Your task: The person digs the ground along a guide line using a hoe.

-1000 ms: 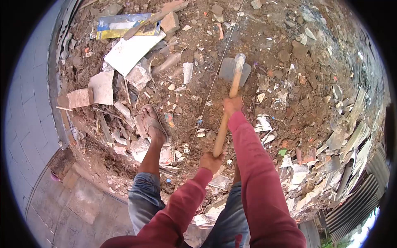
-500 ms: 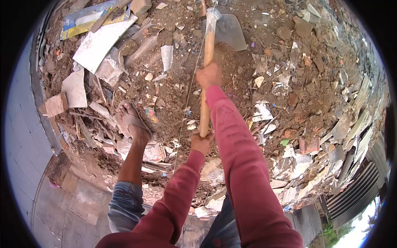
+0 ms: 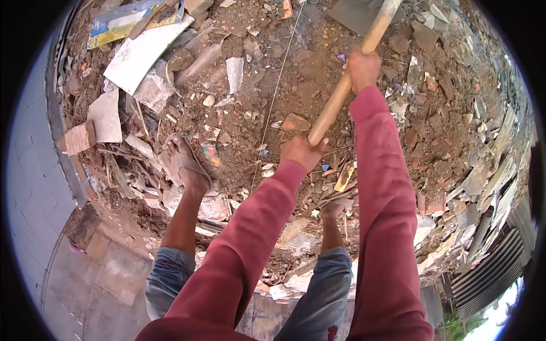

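Note:
Both my hands are closed around the wooden handle of a hoe (image 3: 335,105), which slants from the middle of the view up to the right. My left hand (image 3: 301,152) wraps the near end of the handle. Farther up, my right hand (image 3: 364,69) grips it nearer the head. The broad grey blade (image 3: 357,16) shows at the top edge, over brown soil (image 3: 307,62); part of the head is cut off by the frame. Below the handle lies a reddish brick piece (image 3: 296,122).
A thin string (image 3: 278,85) runs across the soil left of the hoe. My sandalled left foot (image 3: 185,162) stands on rubble; my right foot (image 3: 335,209) is below the handle. A white board (image 3: 145,54) lies upper left, corrugated sheeting (image 3: 489,273) lower right.
The hoe has swung up and to the right, from nearly upright to slanted, with both hands moving along. The brick piece and my right foot now show more fully.

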`<state>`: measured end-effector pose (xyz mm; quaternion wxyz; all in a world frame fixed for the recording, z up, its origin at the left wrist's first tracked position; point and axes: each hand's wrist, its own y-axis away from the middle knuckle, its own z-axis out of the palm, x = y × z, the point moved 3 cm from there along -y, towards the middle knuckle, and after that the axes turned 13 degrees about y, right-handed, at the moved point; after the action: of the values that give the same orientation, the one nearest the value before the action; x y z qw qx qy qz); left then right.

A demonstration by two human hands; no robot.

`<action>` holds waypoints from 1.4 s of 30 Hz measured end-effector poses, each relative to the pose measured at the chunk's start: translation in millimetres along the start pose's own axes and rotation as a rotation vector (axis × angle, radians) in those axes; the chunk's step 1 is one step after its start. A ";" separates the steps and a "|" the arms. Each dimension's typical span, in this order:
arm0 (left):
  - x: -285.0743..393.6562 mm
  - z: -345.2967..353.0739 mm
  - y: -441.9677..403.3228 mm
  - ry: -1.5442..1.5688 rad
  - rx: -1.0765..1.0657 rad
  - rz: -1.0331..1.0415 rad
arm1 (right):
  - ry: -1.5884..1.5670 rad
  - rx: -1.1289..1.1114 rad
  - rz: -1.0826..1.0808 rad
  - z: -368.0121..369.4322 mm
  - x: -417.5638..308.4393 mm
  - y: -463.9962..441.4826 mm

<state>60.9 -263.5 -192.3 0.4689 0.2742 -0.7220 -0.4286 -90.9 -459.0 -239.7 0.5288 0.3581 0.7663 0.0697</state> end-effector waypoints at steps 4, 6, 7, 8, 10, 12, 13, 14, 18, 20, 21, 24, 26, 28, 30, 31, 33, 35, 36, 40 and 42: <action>-53.4 8.8 22.9 0.089 0.162 -0.130 | 0.337 -0.102 -0.014 56.9 70.9 23.1; -81.9 -0.9 42.8 0.201 0.078 -0.221 | 0.376 -0.124 0.047 56.9 64.4 52.7; -73.3 -7.7 60.7 0.189 0.069 -0.244 | 0.329 -0.165 0.166 43.7 47.8 74.0; -61.6 -16.0 80.3 0.177 0.059 -0.267 | 0.325 -0.166 0.240 29.3 48.0 82.5; -59.0 -6.1 103.7 -0.121 0.105 -0.289 | 0.399 -0.138 0.266 16.5 71.4 91.5; -50.8 -5.3 115.4 -0.147 0.101 -0.292 | 0.480 -0.060 0.247 2.9 76.8 93.1; -49.2 -1.7 122.6 -0.158 0.095 -0.331 | 0.522 -0.069 0.233 1.8 74.5 97.6; -49.5 0.6 127.4 -0.169 0.078 -0.330 | 0.567 -0.088 0.222 1.1 75.1 103.1; -76.4 5.4 136.6 -0.055 0.102 -0.267 | 0.517 -0.175 0.322 -5.3 59.4 122.0; -98.1 21.5 154.1 0.026 0.075 -0.400 | 0.537 -0.256 0.341 -0.3 78.8 145.0; -115.0 26.9 166.5 0.122 0.106 -0.353 | 0.544 -0.342 0.342 10.5 91.9 156.4; -135.4 12.8 219.3 0.154 0.123 -0.524 | 0.657 -0.391 0.382 36.3 170.4 234.4; -168.5 7.0 244.9 0.052 0.157 -0.535 | 0.627 -0.388 0.458 36.6 210.9 276.0; -197.5 13.2 251.1 0.048 0.145 -0.554 | 0.593 -0.442 0.563 30.8 214.9 299.8; -208.8 31.6 275.2 0.057 0.094 -0.609 | 0.452 -0.520 0.678 11.8 205.8 309.2; -196.6 37.1 274.7 0.038 0.078 -0.613 | 0.536 -0.571 0.617 13.7 225.7 307.4; -193.8 48.8 268.4 0.061 0.063 -0.559 | 0.499 -0.576 0.609 13.5 248.4 296.0; -143.4 48.2 274.6 0.213 0.008 -0.554 | 0.368 -0.647 0.582 -5.4 232.8 282.0; -118.9 49.5 279.8 0.359 -0.054 -0.554 | 0.276 -0.706 0.558 -20.4 218.8 274.2; -46.1 78.1 306.7 0.560 -0.192 -0.400 | 0.390 -0.733 0.468 -63.3 217.6 235.3; -8.0 90.4 328.4 0.511 -0.179 -0.359 | 0.317 -0.744 0.583 -110.8 152.2 237.8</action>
<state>-16.3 -66.0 74.4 0.5742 0.4534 -0.4804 -0.4837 -101.3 -159.6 -192.2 0.4561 0.3296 0.6285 0.5369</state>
